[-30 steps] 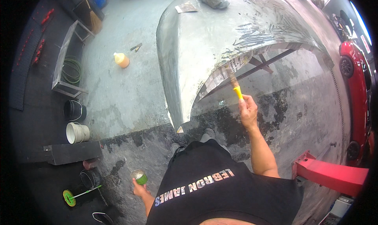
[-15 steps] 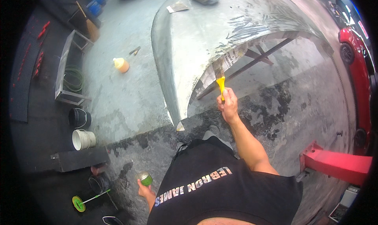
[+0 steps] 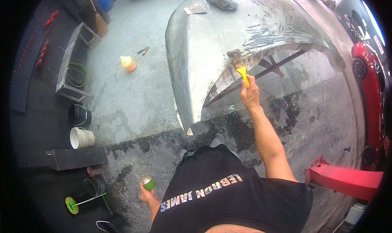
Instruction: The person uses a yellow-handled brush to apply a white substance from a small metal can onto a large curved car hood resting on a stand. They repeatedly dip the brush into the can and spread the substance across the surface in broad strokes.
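A paintbrush (image 3: 241, 72) with a yellow handle is gripped in my right hand (image 3: 250, 95). Its dark bristles touch the pale, curved car body panel (image 3: 212, 45) just above the edge of the arched cut-out. Dark wet-looking smears mark the panel further along this edge. Low on the left, my left hand (image 3: 148, 195) holds a small green can (image 3: 148, 183) with an open top, away from the panel. On top of the panel lie a grey cloth bundle (image 3: 222, 1) and a flat pale sheet (image 3: 195, 9).
A bottle (image 3: 128, 64) of orange liquid stands on the floor at left, near a small dark tool (image 3: 143, 50). Further left are a metal frame (image 3: 67, 72), a black bucket (image 3: 79, 115) and a white bucket (image 3: 82, 138). A red steel arm (image 3: 343, 178) juts in at right, below a red car (image 3: 367, 86).
My right hand has moved the paintbrush up and to the right, from the cut-out onto the panel's surface. The left hand still holds the can.
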The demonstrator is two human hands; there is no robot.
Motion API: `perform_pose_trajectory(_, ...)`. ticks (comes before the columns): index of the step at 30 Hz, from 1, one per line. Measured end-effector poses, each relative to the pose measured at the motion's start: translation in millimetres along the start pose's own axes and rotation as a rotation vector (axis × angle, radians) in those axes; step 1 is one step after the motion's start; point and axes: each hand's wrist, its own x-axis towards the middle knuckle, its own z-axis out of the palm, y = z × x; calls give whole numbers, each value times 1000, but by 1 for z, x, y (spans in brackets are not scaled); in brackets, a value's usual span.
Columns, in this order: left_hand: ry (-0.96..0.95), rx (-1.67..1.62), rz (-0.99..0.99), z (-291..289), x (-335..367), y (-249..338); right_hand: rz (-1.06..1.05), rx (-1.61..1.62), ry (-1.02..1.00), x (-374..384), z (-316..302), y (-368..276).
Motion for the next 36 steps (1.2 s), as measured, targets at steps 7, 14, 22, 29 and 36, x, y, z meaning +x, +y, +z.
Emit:
perform_pose_trajectory(7, 68, 28, 1, -2, 6, 4, -39, -121, -43, -24, 0, 15)
perform_pose_trajectory(14, 26, -30, -19, 2, 15, 0, 18, -268, -209, -37, -52, 0)
perform_pose_trajectory(22, 59, -52, -32, 11, 18, 7, 370, 523, -109, -18, -68, -3)
perform_pose_trajectory(29, 40, -65, 6, 15, 27, 16, 630, 897, -102, 29, -27, 20)
perform_pose_trajectory(36, 23, -79, 26, 1, 31, 13, 662, 824, -112, 9, -23, 53)
